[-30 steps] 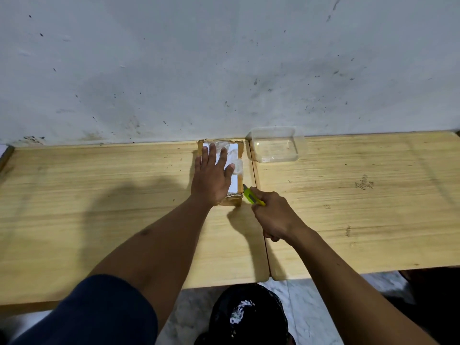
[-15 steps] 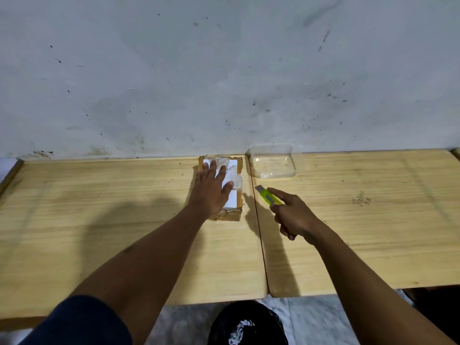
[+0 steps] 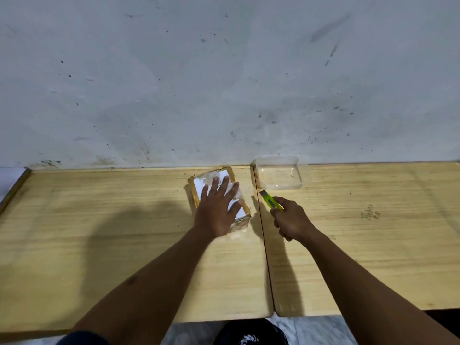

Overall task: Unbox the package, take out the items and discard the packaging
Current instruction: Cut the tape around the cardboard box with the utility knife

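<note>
A small brown cardboard package (image 3: 235, 176) with a white label and clear tape lies on the wooden table (image 3: 99, 220) near the wall, turned at a slight angle. My left hand (image 3: 216, 210) rests flat on top of it with fingers spread, covering most of the label. My right hand (image 3: 290, 217) is just right of the package, closed around a yellow-green utility knife (image 3: 270, 200). The knife's tip points up and left, clear of the package.
An empty clear plastic container (image 3: 278, 174) stands against the wall right of the package. A seam (image 3: 263, 245) divides two tabletops. A black bag (image 3: 249, 332) sits on the floor below the front edge. The grey wall (image 3: 224, 83) bounds the far side.
My right hand drew the knife away from the package's near corner to its right side. The package has rotated slightly under my left hand. The camera tilted up.
</note>
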A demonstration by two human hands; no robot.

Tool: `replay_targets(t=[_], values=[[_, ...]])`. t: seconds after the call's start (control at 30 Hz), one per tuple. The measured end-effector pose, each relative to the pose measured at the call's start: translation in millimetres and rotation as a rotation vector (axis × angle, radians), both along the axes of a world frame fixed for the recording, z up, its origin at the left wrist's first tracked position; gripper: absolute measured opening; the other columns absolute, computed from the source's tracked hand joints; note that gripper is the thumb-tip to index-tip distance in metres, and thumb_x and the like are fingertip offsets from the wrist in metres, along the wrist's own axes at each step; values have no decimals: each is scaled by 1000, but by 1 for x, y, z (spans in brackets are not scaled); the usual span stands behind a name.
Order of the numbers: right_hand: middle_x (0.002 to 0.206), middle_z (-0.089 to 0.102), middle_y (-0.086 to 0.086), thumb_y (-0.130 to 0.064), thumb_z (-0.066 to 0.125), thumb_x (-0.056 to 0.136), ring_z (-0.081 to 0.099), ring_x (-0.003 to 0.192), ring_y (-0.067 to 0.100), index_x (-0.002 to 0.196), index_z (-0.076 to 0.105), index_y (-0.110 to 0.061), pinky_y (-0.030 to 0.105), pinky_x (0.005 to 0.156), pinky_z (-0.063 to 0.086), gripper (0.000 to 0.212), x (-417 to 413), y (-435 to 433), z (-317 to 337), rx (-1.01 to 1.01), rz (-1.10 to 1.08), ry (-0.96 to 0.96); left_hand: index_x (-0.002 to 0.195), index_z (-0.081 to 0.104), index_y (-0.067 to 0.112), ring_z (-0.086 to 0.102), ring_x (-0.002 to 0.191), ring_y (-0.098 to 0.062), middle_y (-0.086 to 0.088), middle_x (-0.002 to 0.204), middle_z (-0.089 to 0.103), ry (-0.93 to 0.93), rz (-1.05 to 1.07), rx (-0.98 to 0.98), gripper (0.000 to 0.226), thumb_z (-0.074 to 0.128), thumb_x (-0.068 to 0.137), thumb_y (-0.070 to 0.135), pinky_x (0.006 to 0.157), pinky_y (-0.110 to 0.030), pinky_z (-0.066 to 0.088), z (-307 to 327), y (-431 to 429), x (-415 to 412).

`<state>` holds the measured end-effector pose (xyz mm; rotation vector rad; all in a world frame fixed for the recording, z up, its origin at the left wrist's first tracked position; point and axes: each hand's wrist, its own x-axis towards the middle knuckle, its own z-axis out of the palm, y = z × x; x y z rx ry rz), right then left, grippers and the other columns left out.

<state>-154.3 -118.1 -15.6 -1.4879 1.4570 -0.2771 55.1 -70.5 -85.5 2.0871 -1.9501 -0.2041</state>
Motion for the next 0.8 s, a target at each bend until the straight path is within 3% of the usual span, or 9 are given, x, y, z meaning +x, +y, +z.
replay_targets(t=[0.07,0.13,0.27,0.37,0.47,0.53,0.6,0.7,0.8], values=[[68,57,12,-11,43,93,47,44,22,136,52,-24,26,40,38,46,2,0,1,0,3,-1,155,21,28,0,152,-28,-3,165,9,21,143,71,72,5,91,59,120,-50,4,4,4,-16],[69,57,12,-11,43,94,47,44,22,136,52,-24,25,39,37,45,3,0,2,-1,1,-4,155,16,28,-5,152,-30,-5,165,4,33,155,118,78,-1,87,60,120,-50,1,5,6,-19],[69,57,12,-12,43,94,48,47,23,136,52,-25,26,40,37,44,3,-1,2,-12,5,-1,153,25,22,5,151,-31,-10,163,15,-26,-105,51,78,3,92,65,120,-56,12,11,2,15],[68,56,11,-12,43,95,47,46,23,135,52,-25,25,40,37,44,1,-1,0,-9,-1,-7,155,21,22,4,151,-25,-7,163,12,-149,-322,50,80,1,92,68,123,-48,5,15,-5,46],[69,57,11,-12,43,95,47,46,22,140,49,-26,25,39,37,47,-1,1,-2,-3,-10,-21,156,15,27,-1,152,-18,0,164,5,-155,-381,59,74,9,94,66,123,-43,2,12,-6,58],[70,57,10,-14,43,96,47,46,21,145,41,-32,26,39,39,53,0,2,-2,2,-25,-44,156,16,27,2,152,-20,-1,164,8,-117,-257,43,72,11,95,66,123,-48,8,5,-4,46],[68,56,8,-14,42,97,46,46,21,148,36,-37,27,40,40,56,4,4,-1,10,-48,-79,154,22,22,10,151,-26,-6,163,15,-102,-2,7,72,13,96,64,122,-51,12,2,-5,21],[66,54,5,-14,41,97,45,46,20,147,37,-40,26,40,40,56,10,7,4,15,-77,-117,156,13,20,1,152,-28,-9,164,6,-64,304,62,72,10,97,61,122,-48,0,4,-11,-14],[63,54,2,-12,40,95,46,45,21,143,41,-45,27,41,42,58,16,12,9,11,-76,-138,157,7,21,-5,152,-29,-9,165,0,-61,373,88,72,8,97,61,121,-48,-4,5,-12,-26]])
